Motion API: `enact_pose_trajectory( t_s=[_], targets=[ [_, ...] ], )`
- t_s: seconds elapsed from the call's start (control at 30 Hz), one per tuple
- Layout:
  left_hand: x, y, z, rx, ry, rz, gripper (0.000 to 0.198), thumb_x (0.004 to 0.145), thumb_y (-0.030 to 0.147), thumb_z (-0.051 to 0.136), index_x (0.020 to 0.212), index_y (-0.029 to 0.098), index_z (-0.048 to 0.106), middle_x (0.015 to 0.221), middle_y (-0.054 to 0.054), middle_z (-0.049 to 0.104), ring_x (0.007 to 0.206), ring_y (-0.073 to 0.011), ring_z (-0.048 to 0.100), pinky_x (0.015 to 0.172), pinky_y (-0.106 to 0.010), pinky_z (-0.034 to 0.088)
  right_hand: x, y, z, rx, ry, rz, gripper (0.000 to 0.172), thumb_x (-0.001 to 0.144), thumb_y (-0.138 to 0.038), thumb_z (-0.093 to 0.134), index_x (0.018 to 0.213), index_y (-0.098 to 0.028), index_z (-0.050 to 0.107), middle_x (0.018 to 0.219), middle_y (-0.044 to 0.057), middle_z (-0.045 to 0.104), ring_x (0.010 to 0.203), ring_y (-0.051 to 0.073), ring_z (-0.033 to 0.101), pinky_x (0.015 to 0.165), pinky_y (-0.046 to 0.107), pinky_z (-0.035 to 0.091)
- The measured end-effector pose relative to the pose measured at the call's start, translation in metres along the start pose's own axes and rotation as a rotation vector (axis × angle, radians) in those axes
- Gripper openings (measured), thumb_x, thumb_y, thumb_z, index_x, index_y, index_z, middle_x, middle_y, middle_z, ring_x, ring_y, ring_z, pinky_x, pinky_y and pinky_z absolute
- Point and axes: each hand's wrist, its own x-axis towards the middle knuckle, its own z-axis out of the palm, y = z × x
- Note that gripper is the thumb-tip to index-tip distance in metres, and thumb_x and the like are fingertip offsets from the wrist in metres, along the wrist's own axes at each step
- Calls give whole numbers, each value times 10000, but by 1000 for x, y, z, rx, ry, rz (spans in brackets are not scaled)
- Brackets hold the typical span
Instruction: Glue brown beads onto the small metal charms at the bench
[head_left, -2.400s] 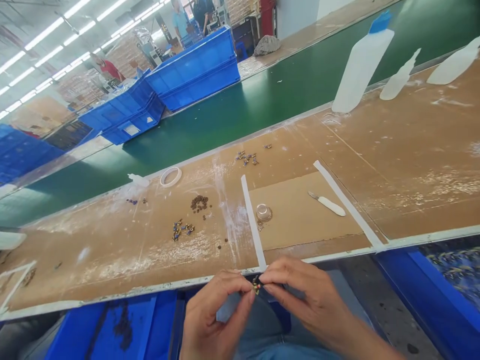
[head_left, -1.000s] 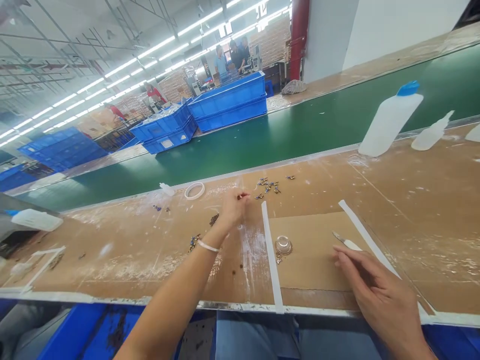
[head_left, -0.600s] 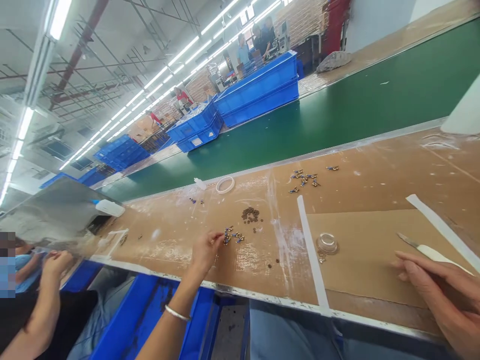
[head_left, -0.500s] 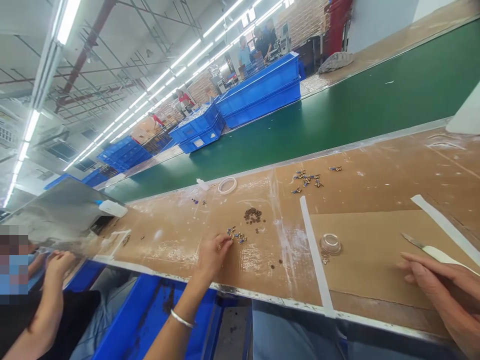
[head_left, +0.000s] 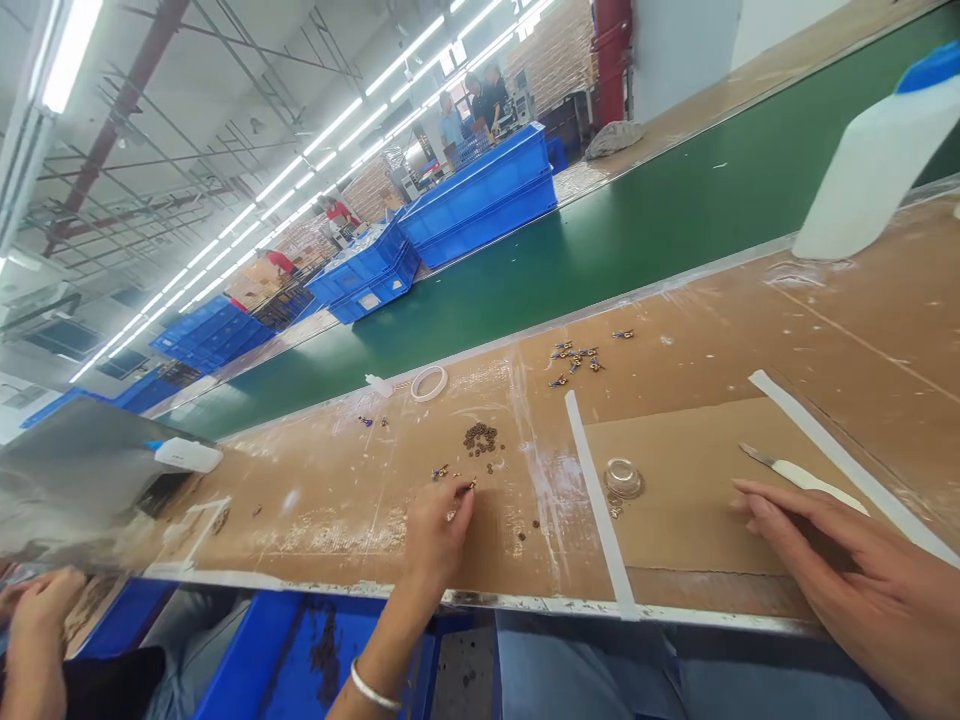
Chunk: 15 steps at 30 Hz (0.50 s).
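Note:
My left hand is closed in a pinch on a small metal part above the brown table. Beside its fingers lie a few small blue-and-gold parts, with a pile of small brown discs just behind. My right hand hovers over the cardboard sheet with fingers apart and nothing in them. Near it lies a knife with a white handle. A clear round dish stands at the sheet's left, and several blue-and-gold parts lie further back.
Behind the table runs a green conveyor with blue crates beyond. A white bottle stands back right. Another person's hand is at far left. A tape roll lies near the back edge.
The view has turned to the right, bringing the large white bottle into sight. My left hand has moved right relative to the small parts, which its fingers now partly cover.

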Motion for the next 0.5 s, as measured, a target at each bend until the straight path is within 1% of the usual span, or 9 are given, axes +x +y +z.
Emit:
enact_pose_trajectory(
  t_s=[0.07,0.13,0.2,0.27,0.33,0.4,0.5],
  targets=[
    [-3,18,-5,-270,-22,-171,149,843,299,646,924,188,702,824,-48,747,768,-188,700,757,-335,565,1,-2,-1,21,-31,-45,274,866,-520,520,938,-325,700,842,-21,766,718,203,733,662,333,573],
    [-7,38,-9,-561,-51,-350,213,774,330,738,920,179,706,782,-32,740,737,-170,698,717,-291,573,2,-2,-1,35,-26,-70,250,878,-475,534,950,-304,701,841,-19,765,718,182,731,683,301,568],
    [-12,56,-12,-727,-50,-444,252,716,322,799,902,175,713,755,-21,731,708,-150,686,680,-250,570,1,0,-1,39,-4,-81,229,887,-441,541,970,-295,698,841,-24,762,726,169,729,693,284,562],
    [-18,71,-14,-790,-25,-479,235,680,291,832,854,178,723,754,-15,726,714,-134,679,677,-218,564,1,1,0,41,13,-84,227,896,-433,535,982,-295,693,843,-30,759,734,163,727,691,280,559],
    [-24,80,-14,-806,7,-484,204,657,265,848,802,182,730,763,-12,723,731,-125,676,691,-196,560,-1,2,0,27,18,-77,242,908,-451,513,975,-300,689,851,-39,756,744,159,724,664,278,552],
    [-29,87,-14,-799,37,-478,188,635,247,859,764,186,736,755,-8,719,735,-119,672,706,-181,553,-2,0,0,21,21,-78,249,916,-458,501,965,-300,687,856,-46,752,749,151,719,646,268,542],
    [-36,94,-13,-801,64,-493,192,613,242,870,752,189,748,750,-9,721,728,-115,666,698,-167,544,-1,-3,-1,33,28,-114,213,924,-412,515,969,-284,680,852,-47,743,738,128,706,676,244,531]
  ],
)
